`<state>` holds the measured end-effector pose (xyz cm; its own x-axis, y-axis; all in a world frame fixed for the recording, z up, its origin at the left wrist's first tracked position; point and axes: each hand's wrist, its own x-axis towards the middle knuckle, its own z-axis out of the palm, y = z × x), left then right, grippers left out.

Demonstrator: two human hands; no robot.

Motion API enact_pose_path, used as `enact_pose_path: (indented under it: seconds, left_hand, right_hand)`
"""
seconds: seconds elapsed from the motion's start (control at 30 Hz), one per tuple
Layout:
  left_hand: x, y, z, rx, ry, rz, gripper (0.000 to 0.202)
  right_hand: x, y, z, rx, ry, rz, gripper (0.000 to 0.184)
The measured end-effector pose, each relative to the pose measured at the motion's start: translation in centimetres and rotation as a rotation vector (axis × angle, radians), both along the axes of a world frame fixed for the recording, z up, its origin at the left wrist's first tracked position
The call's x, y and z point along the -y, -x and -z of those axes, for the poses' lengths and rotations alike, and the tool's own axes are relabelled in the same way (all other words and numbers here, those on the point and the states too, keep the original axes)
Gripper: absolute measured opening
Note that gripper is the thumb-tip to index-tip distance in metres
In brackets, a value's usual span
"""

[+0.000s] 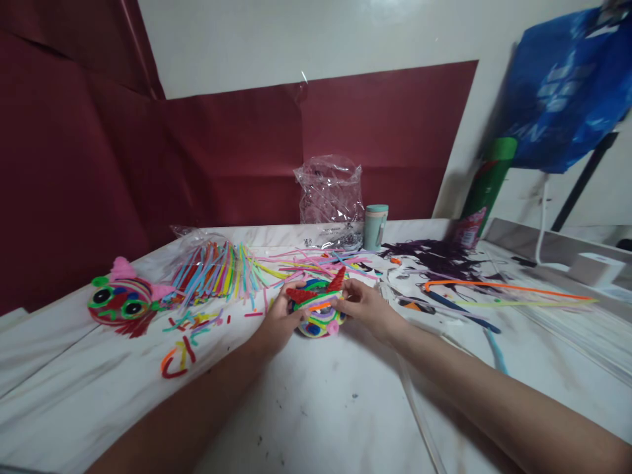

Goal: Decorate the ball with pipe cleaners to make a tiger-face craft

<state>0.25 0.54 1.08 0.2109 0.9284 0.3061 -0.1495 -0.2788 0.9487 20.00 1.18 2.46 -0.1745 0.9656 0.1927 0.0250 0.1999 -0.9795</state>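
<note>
Between my two hands is a round, striped pipe-cleaner figure [318,316] in green, yellow, blue and white, with two red horn-like pieces on top. A pink pompom and a blue one show on its near side. My left hand [282,317] is closed on its left side, thumb at the front. On the right edge, my right hand [363,305] pinches it with thumb and fingers. An orange strip crosses the figure's front near my right fingertips. The fingers behind the figure are partly hidden.
A second pipe-cleaner figure [121,299] with big eyes sits at the left. Bundled colored pipe cleaners [217,270] lie in a clear bag, with cut bits [192,326] nearer. Dark strips [434,260] spread at the right. A teal cup [376,227] stands at the back.
</note>
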Motion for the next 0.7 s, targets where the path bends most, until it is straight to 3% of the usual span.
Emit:
enact_pose_path:
  seconds: [0.2, 0.33, 0.5, 0.6, 0.7]
  left_hand:
    - [0.2, -0.4, -0.2, 0.089, 0.076, 0.010, 0.060]
    - [0.1, -0.3, -0.1, 0.071, 0.035, 0.018, 0.064]
    - [0.1, -0.4, 0.3, -0.019, -0.007, 0.062, 0.075]
    - [0.2, -0.7, 0.5, -0.079, -0.035, -0.007, 0.076]
    - [0.5, -1.0, 0.4, -0.150, -0.052, -0.119, 0.075]
  right_hand:
    - [-0.6, 0.5, 0.7, 0.010, -0.040, 0.051, 0.044]
    - [-0.9, 0.4, 1.0, 0.040, -0.065, 0.065, 0.042]
    - [-0.5, 0.0, 0.7, 0.223, -0.235, 0.202, 0.029]
    - [0.0, -0.2, 0.1, 0.366, -0.349, 0.244, 0.021]
    - [0.6, -0.2, -0.6, 0.401, -0.359, 0.176, 0.018]
